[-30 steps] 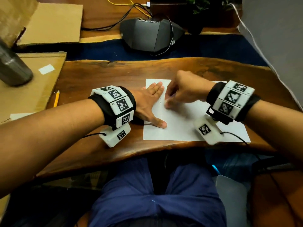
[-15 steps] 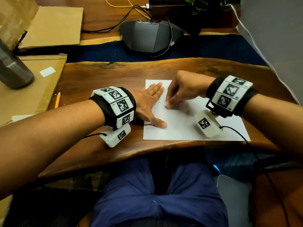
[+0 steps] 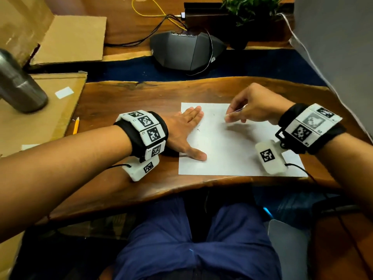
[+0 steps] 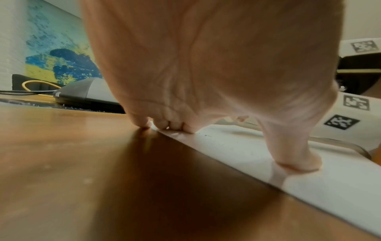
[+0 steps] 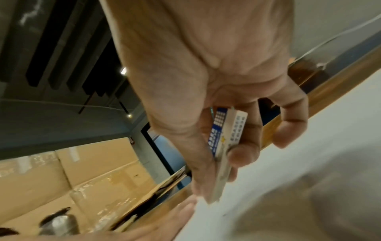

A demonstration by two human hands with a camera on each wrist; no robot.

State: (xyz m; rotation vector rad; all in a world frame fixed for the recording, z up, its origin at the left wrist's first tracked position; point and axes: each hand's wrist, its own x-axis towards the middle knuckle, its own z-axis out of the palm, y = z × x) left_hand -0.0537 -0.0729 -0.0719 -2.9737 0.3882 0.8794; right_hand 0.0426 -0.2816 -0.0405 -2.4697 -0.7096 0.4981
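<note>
A white sheet of paper (image 3: pixel 232 150) lies on the wooden table (image 3: pixel 125 102) in front of me. My left hand (image 3: pixel 186 131) lies flat with straight fingers on the sheet's left edge and presses it down; in the left wrist view its fingertips (image 4: pixel 175 126) and thumb touch the paper (image 4: pixel 237 146). My right hand (image 3: pixel 250 108) hovers over the upper middle of the sheet and pinches a white eraser (image 5: pixel 224 146) in a blue printed sleeve between thumb and fingers. A few small dark marks (image 3: pixel 198 129) show on the paper near the left fingers.
A yellow pencil (image 3: pixel 76 125) lies at the table's left edge beside flat cardboard (image 3: pixel 40 122). A steel bottle (image 3: pixel 18 85) stands on the cardboard. A grey conference phone (image 3: pixel 181 50) with cables sits behind the table, and a plant (image 3: pixel 248 7) beyond it.
My right hand has lifted off the paper and moved to the right, away from the left hand, still holding the eraser. The left hand has stayed flat on the sheet.
</note>
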